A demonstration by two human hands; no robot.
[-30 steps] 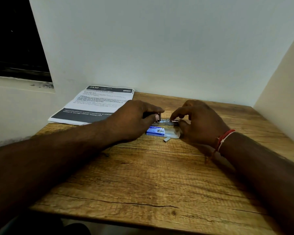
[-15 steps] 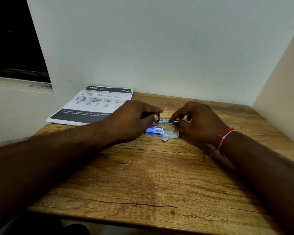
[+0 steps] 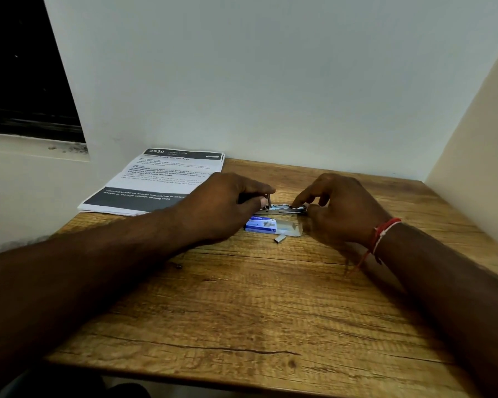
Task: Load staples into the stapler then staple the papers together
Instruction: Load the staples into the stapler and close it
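The stapler (image 3: 283, 208) lies opened flat on the wooden table (image 3: 256, 305), its metal staple channel exposed between my hands. My left hand (image 3: 227, 205) grips the stapler's left end, thumb beside an upright metal part. My right hand (image 3: 339, 208) pinches the channel's right end with fingertips on top; whether staples sit under them is hidden. A blue staple box (image 3: 260, 225) with its tray slid out lies just in front of the stapler. A short loose strip of staples (image 3: 279, 239) rests on the table near the box. The printed papers (image 3: 158, 182) lie stacked at the back left.
White walls close in the table at the back and right. A dark window recess (image 3: 26, 67) sits at upper left. A red and white thread band circles my right wrist (image 3: 381, 234).
My right hand's fingers have shifted slightly along the stapler's channel. The view has drifted a little; my left hand keeps its hold.
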